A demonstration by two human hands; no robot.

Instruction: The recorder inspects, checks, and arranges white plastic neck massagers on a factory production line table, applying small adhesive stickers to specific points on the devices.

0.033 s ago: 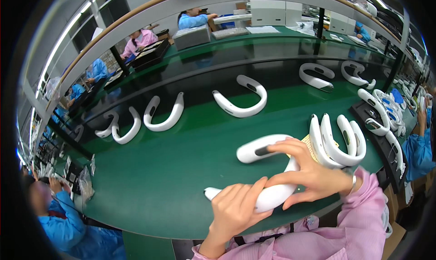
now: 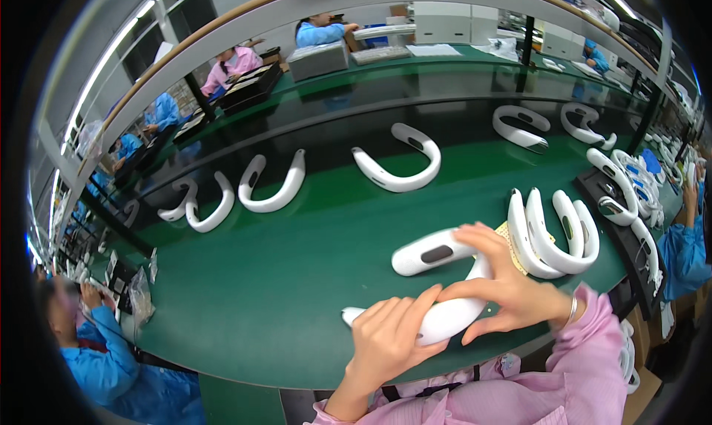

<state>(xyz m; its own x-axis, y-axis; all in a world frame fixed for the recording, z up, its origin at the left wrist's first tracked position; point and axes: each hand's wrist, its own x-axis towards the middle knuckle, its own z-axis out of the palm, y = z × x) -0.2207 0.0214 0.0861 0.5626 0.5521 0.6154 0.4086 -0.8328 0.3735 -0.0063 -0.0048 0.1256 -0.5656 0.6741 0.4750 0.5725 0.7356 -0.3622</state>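
Observation:
Both my hands grip a white U-shaped neckband device (image 2: 454, 320) near the table's front edge. My left hand (image 2: 393, 340) is wrapped round its near arm, whose pointed tip sticks out to the left. My right hand (image 2: 512, 288) pinches the curved part between thumb and fingers, with its upper fingers resting at the far arm. That far arm shows a dark oval pad (image 2: 436, 254) on its inner face. Just right of the hands stand several similar white neckbands (image 2: 567, 260), nested together, with a yellow perforated sheet (image 2: 504, 231) partly under them.
More neckbands lie along the far side, among them one in the middle (image 2: 404, 182) and one to the left (image 2: 273, 202). A black tray (image 2: 627, 254) with white parts sits at the right edge. Co-workers in blue sit at left (image 2: 104, 369) and right (image 2: 682, 243).
My right fingers have slid back off the dark oval pad, which now shows whole. The neckband has shifted slightly right in the picture; both hands still hold it.

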